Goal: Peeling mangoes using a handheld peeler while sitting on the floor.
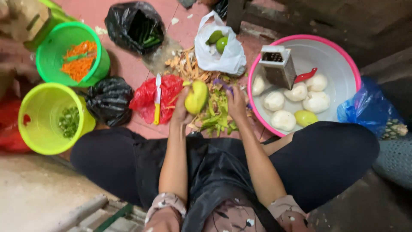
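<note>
A green-yellow mango (196,97) sits just above the centre of the frame, gripped from the left by the person's left hand (180,109), fingers closed around its lower side. Its long axis runs on a slant, the narrower end pointing to the upper right, the fuller end toward the lower left. The right hand (236,103) rests just to its right, on a heap of green and tan peelings (214,114); whether it is open or closed around something cannot be told. Left of the mango, a knife (157,99) with a yellow handle lies on a red bag (148,101), blade pointing up the frame. To the right, a pink-rimmed basin (343,56) holds peeled white fruit, one unpeeled mango and a metal grater (279,66). A white bag (225,53) of green fruit sits above the peelings. Two green buckets (47,118) at the left hold chopped vegetables. Judging by the grip, the smooth mango could slip from the single hand into the scraps, and the bare knife lies near the left wrist, so a careless reach might meet its edge.
</note>
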